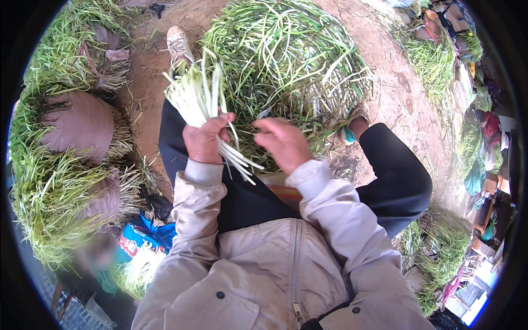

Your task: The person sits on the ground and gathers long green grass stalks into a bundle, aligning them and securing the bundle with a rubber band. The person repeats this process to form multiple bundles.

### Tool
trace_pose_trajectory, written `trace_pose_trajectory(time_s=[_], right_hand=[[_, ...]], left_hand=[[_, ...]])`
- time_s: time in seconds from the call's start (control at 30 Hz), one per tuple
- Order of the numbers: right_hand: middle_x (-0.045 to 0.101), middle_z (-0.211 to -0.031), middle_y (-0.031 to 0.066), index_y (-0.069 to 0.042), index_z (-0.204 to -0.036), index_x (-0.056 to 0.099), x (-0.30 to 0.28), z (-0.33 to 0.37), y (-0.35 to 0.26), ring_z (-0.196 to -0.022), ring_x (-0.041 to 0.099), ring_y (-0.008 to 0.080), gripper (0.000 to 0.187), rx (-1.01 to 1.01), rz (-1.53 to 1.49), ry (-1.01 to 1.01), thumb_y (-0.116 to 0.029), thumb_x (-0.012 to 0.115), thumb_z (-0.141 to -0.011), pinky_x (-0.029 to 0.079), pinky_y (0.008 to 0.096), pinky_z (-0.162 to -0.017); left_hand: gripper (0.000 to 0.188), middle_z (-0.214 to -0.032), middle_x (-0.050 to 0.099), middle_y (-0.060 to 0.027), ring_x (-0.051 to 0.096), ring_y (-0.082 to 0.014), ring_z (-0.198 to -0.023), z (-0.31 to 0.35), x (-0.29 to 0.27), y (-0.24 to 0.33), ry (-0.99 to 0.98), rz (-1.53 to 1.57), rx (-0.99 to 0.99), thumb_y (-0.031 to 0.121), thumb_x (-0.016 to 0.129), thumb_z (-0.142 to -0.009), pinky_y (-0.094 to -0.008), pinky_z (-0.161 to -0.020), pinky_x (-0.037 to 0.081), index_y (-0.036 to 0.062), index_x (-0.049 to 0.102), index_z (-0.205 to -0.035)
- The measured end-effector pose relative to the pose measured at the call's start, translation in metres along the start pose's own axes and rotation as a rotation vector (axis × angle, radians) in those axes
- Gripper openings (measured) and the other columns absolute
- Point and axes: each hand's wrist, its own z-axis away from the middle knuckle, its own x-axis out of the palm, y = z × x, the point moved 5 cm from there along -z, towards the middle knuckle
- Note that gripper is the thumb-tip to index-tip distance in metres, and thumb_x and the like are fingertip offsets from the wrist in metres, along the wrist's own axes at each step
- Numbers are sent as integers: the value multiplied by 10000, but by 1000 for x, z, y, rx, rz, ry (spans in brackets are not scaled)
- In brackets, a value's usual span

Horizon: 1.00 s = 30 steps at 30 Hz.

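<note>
My left hand (206, 137) is closed around a bunch of pale stalks (195, 99), long and thin like chives, white to light green. One end fans out above the fist, and a few thin white stalks hang out below it over my dark trousers. My right hand (283, 144) is just to the right, apart from the bunch, with its fingers stretched toward it and nothing visible in them. Beyond both hands lies a big heap of loose green stalks (286, 55), some darker and wilted near its front edge.
At the left stand thick bundles of green stalks wrapped in brownish-pink cloth (80, 126). A blue printed bag (151, 234) lies by my left hip. More greens (432, 66) and mixed clutter line the right side. Brown earth floor (393, 104) surrounds the heap.
</note>
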Motion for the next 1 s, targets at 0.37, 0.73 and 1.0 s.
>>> trace_pose_trajectory(time_s=[0.37,0.73,1.0], right_hand=[[596,-710,16,-22,-870,643,24,28,31,-616,593,114,140,499,-863,-35,-113,573,-949,512,263,-597],[672,-830,173,-36,-944,633,31,5,-11,-754,655,366,101,27,-290,51,-126,648,-900,492,428,-668],[620,-733,160,-38,-905,653,8,40,26,-683,613,331,140,201,-139,-192,-177,636,-899,463,415,-632]], left_hand=[[224,-955,743,-154,600,-143,-565,-19,-11,-12,-44,62,-31,37,722,-842,-257,-439,440,-30,656,-1045],[138,-783,715,-113,566,-143,-481,13,6,-64,-127,20,-234,6,766,-823,-264,-429,427,-49,710,-937],[71,-737,687,-116,578,-174,-477,4,-1,-64,-66,-21,-238,13,700,-847,-297,-439,470,-33,682,-897]])
